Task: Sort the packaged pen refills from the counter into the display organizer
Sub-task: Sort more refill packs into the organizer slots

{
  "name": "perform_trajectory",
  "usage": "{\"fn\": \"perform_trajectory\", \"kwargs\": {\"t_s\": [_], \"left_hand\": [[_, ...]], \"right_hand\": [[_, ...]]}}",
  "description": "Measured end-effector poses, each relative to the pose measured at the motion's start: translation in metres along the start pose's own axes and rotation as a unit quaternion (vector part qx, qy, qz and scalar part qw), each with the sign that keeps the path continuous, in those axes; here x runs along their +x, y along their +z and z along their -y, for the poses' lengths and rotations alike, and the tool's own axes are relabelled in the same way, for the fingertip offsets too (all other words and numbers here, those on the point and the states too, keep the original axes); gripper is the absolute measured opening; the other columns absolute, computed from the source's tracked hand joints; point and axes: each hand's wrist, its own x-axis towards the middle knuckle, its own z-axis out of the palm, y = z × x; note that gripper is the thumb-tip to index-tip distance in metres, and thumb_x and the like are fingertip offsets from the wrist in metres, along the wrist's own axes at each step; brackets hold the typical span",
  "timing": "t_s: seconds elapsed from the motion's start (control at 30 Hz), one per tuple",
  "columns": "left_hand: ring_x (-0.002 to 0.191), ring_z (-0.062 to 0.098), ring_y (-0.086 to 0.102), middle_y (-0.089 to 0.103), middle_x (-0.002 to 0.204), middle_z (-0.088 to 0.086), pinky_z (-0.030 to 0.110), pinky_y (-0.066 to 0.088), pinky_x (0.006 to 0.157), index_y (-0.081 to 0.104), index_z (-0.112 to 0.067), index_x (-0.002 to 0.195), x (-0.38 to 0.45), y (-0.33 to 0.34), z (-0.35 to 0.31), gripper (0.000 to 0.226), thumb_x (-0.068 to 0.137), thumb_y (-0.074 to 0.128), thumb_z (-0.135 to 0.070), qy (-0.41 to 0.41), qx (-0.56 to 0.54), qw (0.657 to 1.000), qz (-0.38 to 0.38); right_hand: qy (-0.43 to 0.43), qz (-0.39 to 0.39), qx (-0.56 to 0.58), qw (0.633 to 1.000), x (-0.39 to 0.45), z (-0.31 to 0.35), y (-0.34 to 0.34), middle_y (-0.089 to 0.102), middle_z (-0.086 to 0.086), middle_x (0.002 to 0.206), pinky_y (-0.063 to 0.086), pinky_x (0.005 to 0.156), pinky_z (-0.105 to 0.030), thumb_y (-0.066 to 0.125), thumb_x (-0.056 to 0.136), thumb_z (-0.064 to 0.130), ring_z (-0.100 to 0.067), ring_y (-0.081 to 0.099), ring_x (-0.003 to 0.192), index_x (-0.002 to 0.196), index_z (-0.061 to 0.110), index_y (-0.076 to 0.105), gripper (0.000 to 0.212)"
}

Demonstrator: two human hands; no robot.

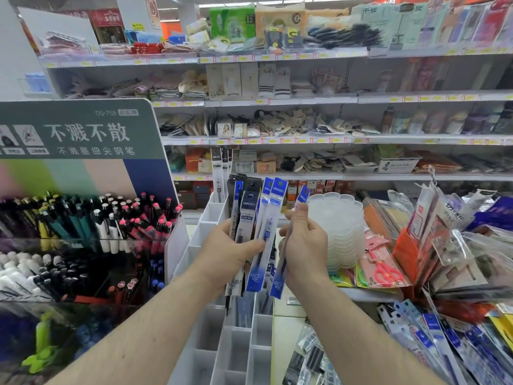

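My left hand [226,255] grips a fanned bunch of packaged pen refills [256,218], some with black headers, some with blue. My right hand [304,247] pinches one blue-header refill pack [302,194] held upright just to the right of the bunch. Both hands hover above the white compartmented display organizer [236,354], which runs from the near edge up the middle. A few black refill packs [219,169] stand upright in its far compartment. More blue refill packs [433,334] lie in a loose heap on the counter at lower right.
A pen display [91,226] with a green sign stands at the left. Stacked clear plastic trays [340,226], pink scissors packs [384,269] and mixed stationery bags crowd the counter on the right. Stocked store shelves fill the background.
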Motion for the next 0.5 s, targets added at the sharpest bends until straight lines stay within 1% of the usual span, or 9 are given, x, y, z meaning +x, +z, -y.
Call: {"fn": "perform_trajectory", "kwargs": {"t_s": [0.03,0.07,0.13,0.17,0.23,0.3,0.4,0.43,0.5], "left_hand": [[0.072,0.02,0.072,0.077,0.081,0.002,0.035,0.056,0.058,0.066,-0.013,0.102,0.0,0.001,0.001,0.022,0.085,0.071,0.0,0.007,0.007,1.0,0.002],[0.077,0.028,0.072,0.076,0.085,0.007,0.042,0.057,0.064,0.066,-0.013,0.102,0.001,0.002,0.002,0.022,0.085,0.071,0.001,0.012,0.01,1.0,0.007],[0.083,0.039,0.069,0.073,0.092,0.019,0.054,0.056,0.074,0.069,-0.012,0.098,0.0,0.003,0.003,0.019,0.085,0.07,0.001,0.013,0.006,0.999,0.029],[0.08,0.038,0.067,0.073,0.09,0.021,0.053,0.056,0.073,0.069,-0.012,0.096,0.0,0.003,0.004,0.017,0.086,0.07,0.001,0.01,0.004,0.999,0.045],[0.068,0.027,0.067,0.073,0.079,0.013,0.036,0.055,0.056,0.069,-0.011,0.096,0.0,0.002,0.004,0.014,0.087,0.069,0.0,0.001,-0.003,0.998,0.068],[0.06,0.016,0.066,0.072,0.073,0.005,0.025,0.048,0.046,0.068,-0.008,0.098,-0.001,0.001,0.003,0.014,0.086,0.068,0.001,-0.01,-0.016,0.997,0.078],[0.054,0.013,0.062,0.069,0.068,0.003,0.023,0.044,0.044,0.067,-0.005,0.1,-0.001,0.0,0.002,0.018,0.083,0.072,0.002,-0.016,-0.004,0.996,0.089],[0.054,0.013,0.061,0.068,0.068,0.003,0.023,0.043,0.044,0.067,-0.005,0.099,-0.002,0.0,0.001,0.02,0.082,0.072,0.003,-0.017,0.002,0.996,0.086],[0.054,0.012,0.062,0.069,0.068,0.002,0.024,0.043,0.043,0.066,-0.007,0.097,-0.002,0.0,0.001,0.021,0.081,0.072,0.006,-0.019,0.006,0.998,0.067]], "right_hand": [[0.007,0.012,0.0,1.0,-0.001,-0.001,0.003,0.068,0.0,0.061,0.059,0.065,-0.042,0.045,0.099,0.051,-0.019,0.069,0.061,0.079,0.009,0.063,0.05],[0.005,0.021,0.0,1.0,-0.001,-0.004,0.007,0.074,-0.005,0.073,0.06,0.075,-0.05,0.045,0.1,0.051,-0.028,0.073,0.074,0.082,0.01,0.066,0.05],[-0.003,0.017,-0.006,1.0,-0.003,-0.009,0.013,0.076,-0.015,0.085,0.057,0.081,-0.059,0.047,0.099,0.054,-0.039,0.072,0.086,0.086,0.007,0.069,0.054],[-0.004,0.007,-0.009,1.0,-0.002,-0.011,0.015,0.075,-0.017,0.085,0.057,0.081,-0.06,0.048,0.098,0.054,-0.041,0.072,0.087,0.086,0.006,0.07,0.055],[-0.003,-0.007,-0.008,1.0,-0.002,-0.01,0.016,0.075,-0.017,0.084,0.057,0.08,-0.06,0.048,0.099,0.051,-0.041,0.072,0.086,0.084,0.005,0.069,0.053],[-0.002,0.0,-0.008,1.0,-0.001,-0.008,0.016,0.075,-0.018,0.085,0.057,0.08,-0.06,0.048,0.1,0.049,-0.041,0.072,0.086,0.086,0.002,0.068,0.054],[0.005,0.024,-0.002,1.0,-0.004,-0.003,0.014,0.075,-0.019,0.089,0.058,0.079,-0.058,0.046,0.101,0.049,-0.041,0.072,0.088,0.091,0.001,0.067,0.053],[0.009,0.036,0.006,0.999,-0.004,-0.001,0.012,0.075,-0.016,0.087,0.06,0.077,-0.053,0.045,0.103,0.044,-0.038,0.072,0.085,0.091,0.002,0.067,0.049],[0.024,0.074,0.021,0.997,-0.005,0.007,0.007,0.073,-0.006,0.076,0.061,0.062,-0.038,0.045,0.105,0.027,-0.024,0.072,0.074,0.09,0.006,0.065,0.032]]}}
